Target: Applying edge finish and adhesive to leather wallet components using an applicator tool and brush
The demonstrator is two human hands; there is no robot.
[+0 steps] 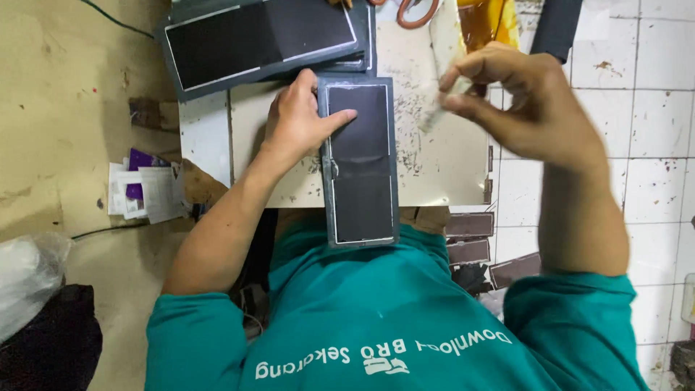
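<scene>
- Workpiece: a dark grey rectangular panel (360, 163) with a pale border line lies flat on the cream work board (441, 174), its near end overhanging the board's near edge above the person's teal shirt (376, 326).
- Orientation: the panel's long axis runs near to far. One short end points to the far stack, the other to the person. The black face is up.
- Left hand (297, 119): it rests on the panel's far-left corner. The fingers are together and flat, pressing the panel down; they are not clamped round it.
- Right hand (517, 101): it is raised above the board's right side. Thumb and fingertips are pinched on a pale strip (443, 90), blurred; its material cannot be told.
- Progress (judgement): the panel's border looks complete along its left, right and near edges. The strip in hand is not yet on the panel.
- Stock: similar dark panels (264, 40) lie stacked at the far edge, left of the raised hand. Dark offcuts (474, 235) lie on the tiled floor (637, 108) at the right.
</scene>
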